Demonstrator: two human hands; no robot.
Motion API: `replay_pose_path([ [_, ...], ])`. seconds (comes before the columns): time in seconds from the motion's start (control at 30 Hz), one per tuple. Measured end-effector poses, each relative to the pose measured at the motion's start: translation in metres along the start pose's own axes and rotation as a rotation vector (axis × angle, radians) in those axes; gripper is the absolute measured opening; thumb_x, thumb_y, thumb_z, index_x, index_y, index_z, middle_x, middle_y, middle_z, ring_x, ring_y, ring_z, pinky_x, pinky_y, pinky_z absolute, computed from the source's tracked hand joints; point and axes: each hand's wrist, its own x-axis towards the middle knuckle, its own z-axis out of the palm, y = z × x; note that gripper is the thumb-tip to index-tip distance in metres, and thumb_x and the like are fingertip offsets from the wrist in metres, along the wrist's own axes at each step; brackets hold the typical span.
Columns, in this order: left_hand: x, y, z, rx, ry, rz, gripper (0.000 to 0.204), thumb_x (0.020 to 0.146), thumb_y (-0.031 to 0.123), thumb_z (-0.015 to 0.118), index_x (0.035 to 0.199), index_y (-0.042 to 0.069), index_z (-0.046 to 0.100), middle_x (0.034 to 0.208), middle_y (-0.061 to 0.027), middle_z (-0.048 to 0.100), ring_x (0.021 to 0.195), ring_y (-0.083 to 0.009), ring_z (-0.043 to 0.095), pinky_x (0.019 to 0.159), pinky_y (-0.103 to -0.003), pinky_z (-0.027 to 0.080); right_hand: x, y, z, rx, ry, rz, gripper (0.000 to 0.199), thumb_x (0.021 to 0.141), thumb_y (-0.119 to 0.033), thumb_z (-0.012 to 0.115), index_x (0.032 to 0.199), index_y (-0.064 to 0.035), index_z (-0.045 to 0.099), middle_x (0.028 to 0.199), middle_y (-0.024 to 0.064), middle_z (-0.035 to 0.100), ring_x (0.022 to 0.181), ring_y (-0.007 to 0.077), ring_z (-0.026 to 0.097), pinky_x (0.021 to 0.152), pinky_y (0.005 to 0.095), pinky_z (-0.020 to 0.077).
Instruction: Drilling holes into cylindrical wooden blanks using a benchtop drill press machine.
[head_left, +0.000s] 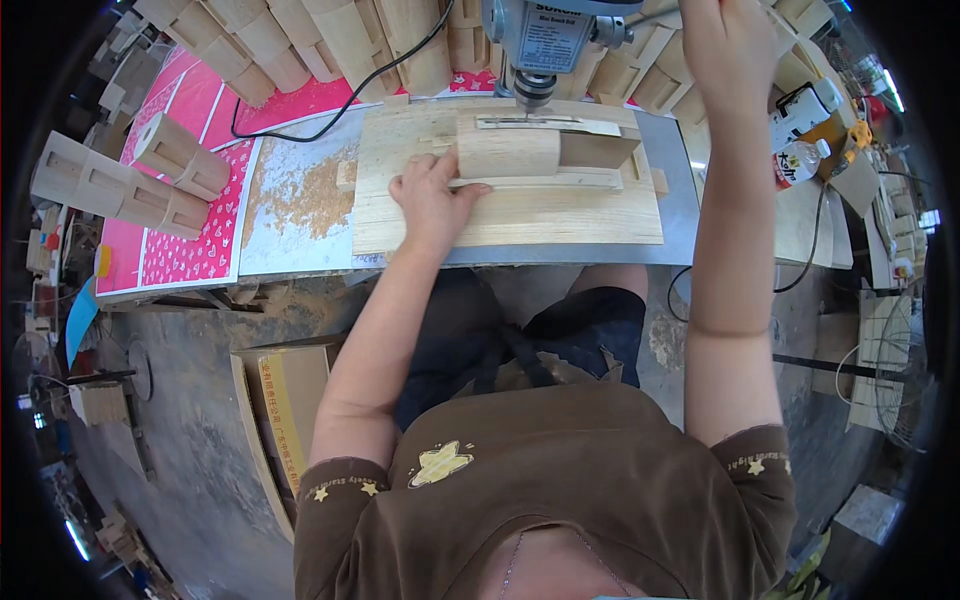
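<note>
A pale wooden piece (508, 150) with a rounded face and a recess at its right end lies between strips on a flat wooden board (560, 222). My left hand (432, 198) grips its left end, fingers at the far side and thumb along the near wooden strip (560, 179). Above its far edge stands the chuck (534, 90) of a small bench drill (550, 38), its thin bit reaching down to a slotted strip there. My right hand (730, 45) is raised at the upper edge, closed at the end of the drill's metal lever (655, 17); its fingertips are hidden.
Several similar wooden pieces (330, 35) stand along the back, and more (120, 185) are at the left. Sawdust (300, 200) covers the table left of the board. A black cable (345, 110) curves behind it. Bottles (800, 160) stand at right; a cardboard box (285, 400) sits below.
</note>
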Motion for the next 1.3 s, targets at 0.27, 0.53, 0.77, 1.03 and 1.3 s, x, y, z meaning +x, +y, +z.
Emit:
replay_pose_path([
  [0.27, 0.0, 0.019, 0.02, -0.045, -0.013, -0.02, 0.06, 0.06, 0.032, 0.08, 0.115, 0.016, 0.063, 0.084, -0.0008, 0.057, 0.089, -0.0218, 0.051, 0.085, -0.039, 0.028, 0.047, 0.025, 0.035, 0.053, -0.13, 0.302, 0.043, 0.085, -0.035, 0.045, 0.073, 0.0033, 0.061, 0.077, 0.025, 0.061, 0.08, 0.038, 0.061, 0.07, 0.0442, 0.0454],
  [0.53, -0.002, 0.016, 0.017, -0.028, -0.009, -0.024, 0.061, 0.059, 0.032, 0.081, 0.115, 0.016, 0.064, 0.083, -0.0005, 0.056, 0.088, -0.0212, 0.051, 0.085, -0.039, 0.028, -0.074, -0.03, -0.01, 0.11, -0.176, 0.108, 0.022, 0.091, -0.022, 0.053, 0.087, -0.0042, 0.065, 0.059, 0.0054, 0.051, 0.057, 0.0182, 0.052, 0.068, 0.0302, 0.0425],
  [0.77, -0.002, 0.014, 0.022, -0.021, -0.002, -0.012, 0.06, 0.059, 0.033, 0.08, 0.114, 0.016, 0.064, 0.083, -0.0017, 0.056, 0.089, -0.022, 0.051, 0.085, -0.04, 0.028, -0.142, -0.03, 0.056, 0.331, 0.12, 0.197, 0.01, 0.086, -0.012, 0.057, 0.089, -0.0072, 0.066, 0.07, 0.003, 0.059, 0.07, 0.019, 0.057, 0.097, 0.042, 0.0307],
  [1.03, -0.002, 0.015, 0.018, -0.032, -0.045, -0.038, 0.059, 0.059, 0.032, 0.081, 0.113, 0.015, 0.065, 0.084, -0.002, 0.056, 0.089, -0.0227, 0.052, 0.085, -0.04, 0.028, -0.089, -0.022, 0.011, 0.287, 0.028, 0.216, 0.012, 0.086, -0.014, 0.059, 0.089, -0.0031, 0.064, 0.073, 0.0064, 0.058, 0.072, 0.0201, 0.056, 0.074, 0.0324, 0.0446],
  [1.3, 0.005, 0.022, 0.017, -0.15, -0.078, -0.085, 0.052, 0.06, 0.03, 0.081, 0.108, 0.015, 0.067, 0.084, -0.0024, 0.056, 0.089, -0.0219, 0.052, 0.085, -0.04, 0.028, 0.048, 0.047, 0.057, 0.114, -0.091, 0.321, 0.031, 0.09, -0.026, 0.048, 0.085, 0.0014, 0.063, 0.071, 0.0194, 0.059, 0.072, 0.0272, 0.06, 0.067, 0.0351, 0.0466],
])
